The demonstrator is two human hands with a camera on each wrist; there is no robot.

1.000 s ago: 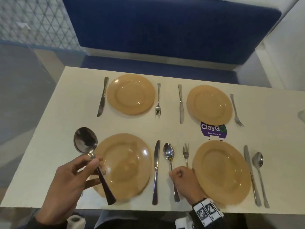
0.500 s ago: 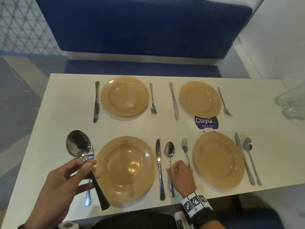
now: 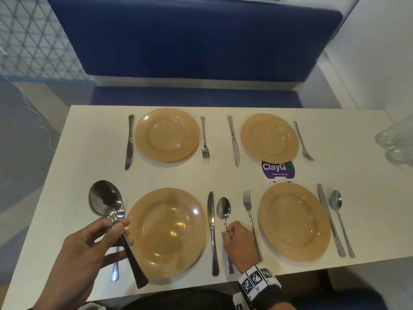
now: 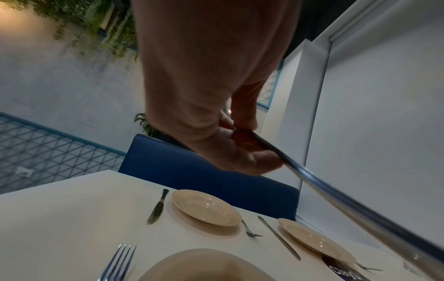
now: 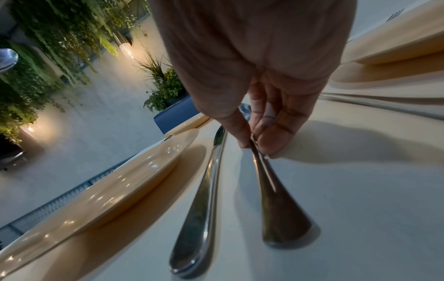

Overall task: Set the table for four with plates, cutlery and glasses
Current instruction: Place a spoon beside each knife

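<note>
Tan plates lie at each of the four places on the white table (image 3: 89, 157). My left hand (image 3: 89, 247) grips a large spoon (image 3: 105, 198) by its handle, held in the air above the near left fork (image 3: 115, 268), beside the near left plate (image 3: 166, 231). My right hand (image 3: 239, 240) pinches the handle of a smaller spoon (image 3: 223, 209) that lies on the table right of a knife (image 3: 211, 220). In the right wrist view the thumb and fingers (image 5: 266, 140) press on that spoon handle (image 5: 276, 199). The left wrist view shows my fingers curled round the large spoon's handle (image 4: 324, 186).
Each far plate (image 3: 166, 135) (image 3: 269, 135) has a knife and a fork beside it. The near right plate (image 3: 293, 222) has a fork (image 3: 249, 211), knife (image 3: 324, 204) and spoon (image 3: 336, 202). Clear glasses (image 3: 395, 144) stand at the right edge. A purple sticker (image 3: 277, 168) marks the table. A blue bench (image 3: 194, 41) stands behind.
The view has pulled back and shifted, so a fork under my left hand and the glasses at the right show. Both hands keep their spoons; the right one has slid slightly up the handle.
</note>
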